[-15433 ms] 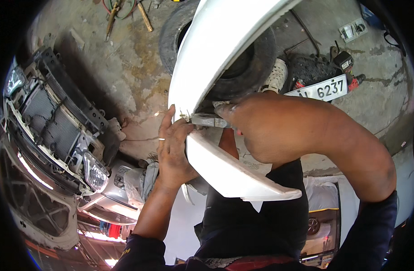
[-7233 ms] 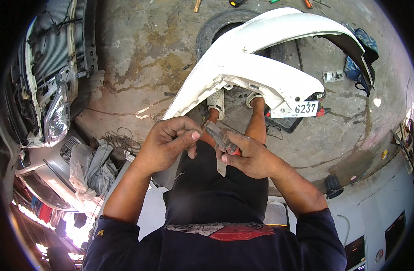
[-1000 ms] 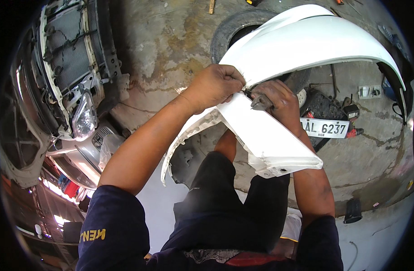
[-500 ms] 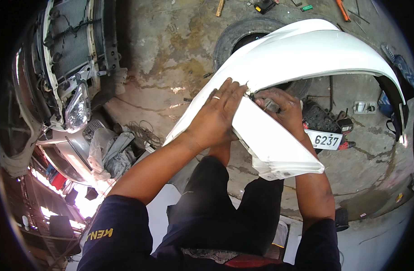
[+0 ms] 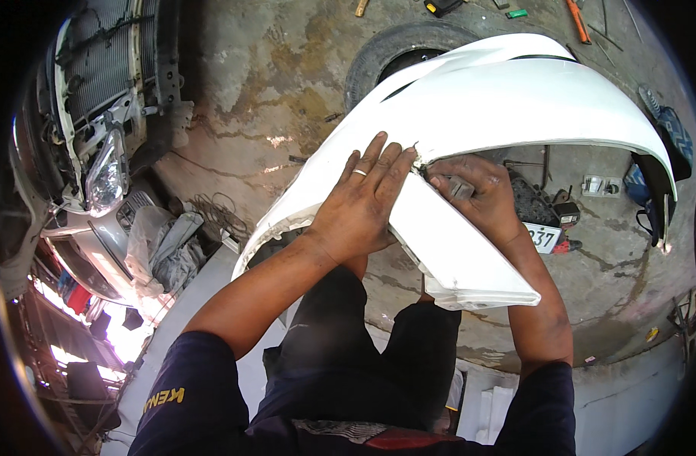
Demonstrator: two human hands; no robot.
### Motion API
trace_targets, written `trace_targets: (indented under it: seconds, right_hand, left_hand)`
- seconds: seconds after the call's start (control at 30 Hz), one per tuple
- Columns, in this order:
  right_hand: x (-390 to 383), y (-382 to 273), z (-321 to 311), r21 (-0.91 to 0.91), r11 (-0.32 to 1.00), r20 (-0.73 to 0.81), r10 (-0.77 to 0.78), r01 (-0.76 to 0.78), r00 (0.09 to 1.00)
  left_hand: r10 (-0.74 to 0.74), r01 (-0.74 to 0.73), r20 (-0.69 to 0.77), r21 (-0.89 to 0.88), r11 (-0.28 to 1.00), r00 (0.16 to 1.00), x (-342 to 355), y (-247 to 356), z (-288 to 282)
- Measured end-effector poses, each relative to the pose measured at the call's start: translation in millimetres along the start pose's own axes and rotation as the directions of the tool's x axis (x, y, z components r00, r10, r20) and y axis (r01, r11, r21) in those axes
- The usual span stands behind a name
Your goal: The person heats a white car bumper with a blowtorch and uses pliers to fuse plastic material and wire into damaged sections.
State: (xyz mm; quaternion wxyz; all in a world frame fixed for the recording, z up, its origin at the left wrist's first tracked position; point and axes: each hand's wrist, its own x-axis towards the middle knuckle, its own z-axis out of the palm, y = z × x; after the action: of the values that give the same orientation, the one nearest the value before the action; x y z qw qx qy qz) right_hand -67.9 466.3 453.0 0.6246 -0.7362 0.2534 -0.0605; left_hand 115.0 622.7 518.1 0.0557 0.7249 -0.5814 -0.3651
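A large white car body panel (image 5: 507, 95), curved like a bumper cover or fender, lies across my view. A narrow white arm of it comes back toward my lap. My left hand (image 5: 359, 201), with a ring on one finger, is spread flat on the panel beside a ragged, dark-edged spot (image 5: 418, 161) where the narrow arm joins. My left thumb is hidden. Right of that spot, at the inner edge of the panel, my right hand (image 5: 485, 194) is closed around a small grey block-like piece (image 5: 460, 188). Its fingertips are near the joint.
A tyre (image 5: 371, 64) lies beneath the panel's far side. Behind my right hand are a licence plate (image 5: 542, 238) and a power tool (image 5: 567, 215). A dismantled car front with a headlight (image 5: 106, 178) stands at left. An orange-handled tool (image 5: 577, 21) lies at far right.
The view has shifted a little, and the panel sits slightly lower and more tilted, showing more of its left edge. Both hands stay at the same joint.
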Motion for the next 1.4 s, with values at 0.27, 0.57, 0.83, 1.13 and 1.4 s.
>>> trace_targets:
  seconds: [0.27, 0.57, 0.83, 1.13, 1.4]
  right_hand:
    - [8, 1, -13, -0.174, 0.963, 0.133, -0.184, 0.206, 0.974]
    - [-3, 3, -1, -0.14, 0.988, -0.033, -0.078, 0.073, 0.996]
    - [-2, 3, 4, -0.368, 0.901, -0.047, -0.266, 0.231, 0.963]
    - [-7, 5, 3, -0.453, 0.857, -0.03, -0.291, 0.246, 0.956]
    - [-1, 9, 11, -0.455, 0.874, 0.097, -0.142, 0.171, 0.985]
  left_hand:
    - [0.018, -0.019, 0.017, 0.017, 1.0, 1.0, -1, -5, 2]
    - [0.014, -0.012, -0.029, 0.068, 0.998, 0.999, -3, -2, 8]
    - [0.017, -0.017, -0.027, 0.014, 1.0, 0.999, -4, -5, -1]
    - [0.071, -0.072, -0.02, -0.047, 0.996, 0.997, -1, -9, -10]
    - [0.114, -0.117, 0.056, 0.063, 0.991, 0.992, 10, -11, -17]
